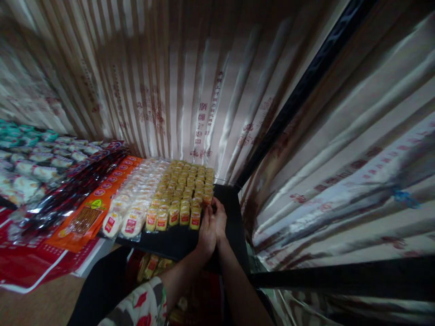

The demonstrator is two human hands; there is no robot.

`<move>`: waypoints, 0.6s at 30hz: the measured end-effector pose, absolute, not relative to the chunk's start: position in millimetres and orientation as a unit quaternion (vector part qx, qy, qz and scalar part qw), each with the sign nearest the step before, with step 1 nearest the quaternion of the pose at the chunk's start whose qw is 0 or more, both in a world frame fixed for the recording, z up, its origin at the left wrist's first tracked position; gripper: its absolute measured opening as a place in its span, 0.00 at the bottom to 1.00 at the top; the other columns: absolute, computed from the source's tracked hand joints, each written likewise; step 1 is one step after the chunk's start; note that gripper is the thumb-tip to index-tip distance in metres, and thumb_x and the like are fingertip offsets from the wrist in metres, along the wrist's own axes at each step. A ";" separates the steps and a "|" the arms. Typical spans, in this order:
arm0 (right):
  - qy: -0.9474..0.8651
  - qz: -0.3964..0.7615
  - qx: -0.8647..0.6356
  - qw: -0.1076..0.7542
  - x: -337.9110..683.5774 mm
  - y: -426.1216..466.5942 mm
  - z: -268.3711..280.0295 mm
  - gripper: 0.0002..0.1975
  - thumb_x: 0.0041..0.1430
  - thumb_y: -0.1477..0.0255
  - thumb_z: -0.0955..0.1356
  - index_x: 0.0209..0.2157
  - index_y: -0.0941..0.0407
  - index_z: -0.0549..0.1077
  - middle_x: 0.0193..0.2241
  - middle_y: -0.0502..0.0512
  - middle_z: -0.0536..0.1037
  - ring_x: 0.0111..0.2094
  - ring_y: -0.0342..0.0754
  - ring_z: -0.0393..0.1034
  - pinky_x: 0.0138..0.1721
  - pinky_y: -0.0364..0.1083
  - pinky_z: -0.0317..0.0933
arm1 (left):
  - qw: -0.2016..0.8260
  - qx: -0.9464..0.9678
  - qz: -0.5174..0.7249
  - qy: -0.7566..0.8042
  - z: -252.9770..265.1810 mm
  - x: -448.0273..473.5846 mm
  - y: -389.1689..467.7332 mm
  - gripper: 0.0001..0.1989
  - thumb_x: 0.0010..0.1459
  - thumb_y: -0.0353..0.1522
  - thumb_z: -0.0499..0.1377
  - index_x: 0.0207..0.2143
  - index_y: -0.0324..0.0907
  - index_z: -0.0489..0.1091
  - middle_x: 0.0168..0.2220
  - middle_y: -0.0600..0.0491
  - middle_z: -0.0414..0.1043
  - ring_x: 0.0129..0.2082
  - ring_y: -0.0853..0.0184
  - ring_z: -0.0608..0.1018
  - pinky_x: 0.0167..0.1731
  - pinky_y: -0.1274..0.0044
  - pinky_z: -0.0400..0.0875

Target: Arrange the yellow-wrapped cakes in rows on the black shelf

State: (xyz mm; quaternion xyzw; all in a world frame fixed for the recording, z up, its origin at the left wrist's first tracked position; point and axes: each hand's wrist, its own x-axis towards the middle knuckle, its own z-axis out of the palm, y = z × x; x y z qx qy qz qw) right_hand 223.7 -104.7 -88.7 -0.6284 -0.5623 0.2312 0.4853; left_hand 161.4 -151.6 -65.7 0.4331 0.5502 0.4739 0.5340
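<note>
Below the flat black shelf [234, 217], yellow wrapped packets [151, 266] are hiding partly behind the floral-patterned white sleeve [136, 305]. On top, the bare left hand [205, 235] and bare right hand [220, 220] are meeting beside the rightmost row of small yellow plastic-wrapped blocks [185, 192], fingertips bunching; whether they are pinching one, I cannot tell. White round plastic-wrapped cakes [131, 222] and a flat orange bag [98, 203] are lying leftward; a pale printed curtain [190, 90] is hanging behind, its top running out of view.

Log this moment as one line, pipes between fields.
left hand, right hand: together at right end of yellow packets | grip: unclear | beside them: white packs | surface: black shelf
</note>
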 end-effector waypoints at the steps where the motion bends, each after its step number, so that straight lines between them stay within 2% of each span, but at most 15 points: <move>1: -0.564 0.227 -0.622 0.493 223.4 -104.1 -89.7 0.22 0.53 0.64 0.60 0.47 0.58 0.70 0.43 0.60 0.73 0.43 0.50 0.67 0.47 0.49 0.60 | 0.537 0.431 0.474 0.549 -66.1 161.7 -151.1 0.22 0.62 0.33 0.44 0.58 0.38 0.58 0.62 0.49 0.53 0.63 0.67 0.54 0.62 0.76 0.44; 9: -0.572 0.223 -0.624 0.484 224.0 -103.5 -91.0 0.24 0.53 0.66 0.60 0.50 0.58 0.69 0.40 0.59 0.74 0.40 0.49 0.69 0.45 0.48 0.62 | 0.533 0.413 0.477 0.563 -64.8 162.6 -151.1 0.23 0.62 0.34 0.45 0.59 0.39 0.56 0.62 0.50 0.53 0.63 0.67 0.55 0.62 0.76 0.46; 14: -0.542 0.214 -0.658 0.478 226.7 -105.2 -96.0 0.26 0.50 0.64 0.62 0.50 0.61 0.68 0.45 0.64 0.72 0.45 0.53 0.67 0.47 0.50 0.61 | 0.539 0.411 0.469 0.567 -62.6 164.2 -153.7 0.23 0.62 0.34 0.45 0.59 0.39 0.55 0.63 0.50 0.50 0.63 0.67 0.53 0.62 0.76 0.45; 18: -0.545 0.224 -0.654 0.473 227.4 -106.4 -102.6 0.23 0.51 0.65 0.61 0.48 0.58 0.70 0.46 0.61 0.73 0.46 0.52 0.67 0.50 0.50 0.59 | 0.535 0.416 0.469 0.567 -59.6 164.1 -154.7 0.23 0.62 0.32 0.44 0.59 0.36 0.56 0.62 0.48 0.52 0.63 0.65 0.55 0.63 0.72 0.46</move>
